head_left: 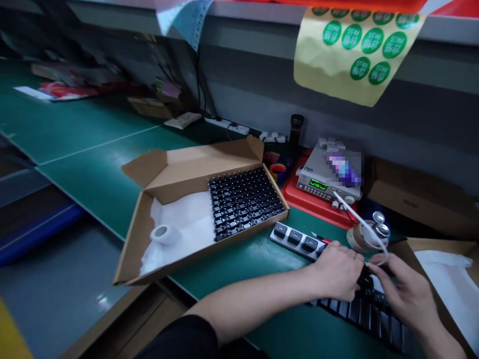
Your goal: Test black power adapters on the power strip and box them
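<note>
My left hand [337, 271] rests on the green bench with its fingers curled over a small dark part near the top of a black ribbed tray [370, 314]. My right hand [406, 289] meets it from the right, fingers pinched around a white cable [359, 222] that runs up to a grey meter. A grey strip with black keys [295, 238] lies just left of my left hand. What the left fingers grip is too hidden to name.
An open cardboard box [157, 174] holds rows of small black parts [243, 202], white foam and a white tape roll [165, 233]. A grey meter [329, 177] sits on a red tray. A second cardboard box [449, 264] stands right. Green stickers [359, 42] hang above.
</note>
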Demonstrator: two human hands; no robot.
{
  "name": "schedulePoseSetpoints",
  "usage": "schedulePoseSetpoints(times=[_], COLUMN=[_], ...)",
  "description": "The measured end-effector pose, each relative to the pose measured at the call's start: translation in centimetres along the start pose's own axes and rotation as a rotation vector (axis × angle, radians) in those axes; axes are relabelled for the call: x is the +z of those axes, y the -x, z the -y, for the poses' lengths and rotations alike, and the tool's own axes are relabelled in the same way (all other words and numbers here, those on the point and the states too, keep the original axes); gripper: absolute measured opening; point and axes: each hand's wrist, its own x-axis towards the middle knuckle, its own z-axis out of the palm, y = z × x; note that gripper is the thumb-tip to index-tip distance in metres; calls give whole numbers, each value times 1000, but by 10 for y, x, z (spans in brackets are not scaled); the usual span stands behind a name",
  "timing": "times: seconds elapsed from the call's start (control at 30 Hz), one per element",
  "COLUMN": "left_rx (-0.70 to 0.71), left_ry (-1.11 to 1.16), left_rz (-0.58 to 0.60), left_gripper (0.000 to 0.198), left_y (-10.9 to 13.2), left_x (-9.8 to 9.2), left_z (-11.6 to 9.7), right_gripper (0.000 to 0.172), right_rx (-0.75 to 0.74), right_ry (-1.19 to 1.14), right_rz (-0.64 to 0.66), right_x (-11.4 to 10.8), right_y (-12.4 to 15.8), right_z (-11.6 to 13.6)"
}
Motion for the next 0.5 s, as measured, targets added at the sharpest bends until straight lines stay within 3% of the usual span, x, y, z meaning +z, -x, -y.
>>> schedulePoseSetpoints(times=[0.13,0.27,0.37,0.5], left_rx=[30,112,137,-3], left_ry=[29,241,457,756], left_rz=[-6,-118,-214,-194], left_gripper=[35,39,45,59], left_y=[-4,0,22,74], left_x=[-3,-7,-9,-12], left_z=[4,11,11,4], right_gripper=[18,18,15,16], right_rx=[162,131,81,33], right_ry=[-169,-389,-469,-588], right_rz=[-116,-166,-65,85], right_x=[-15,-13,5,52], right_y=[-16,-47,-71,-96], right_z=[13,45,72,101])
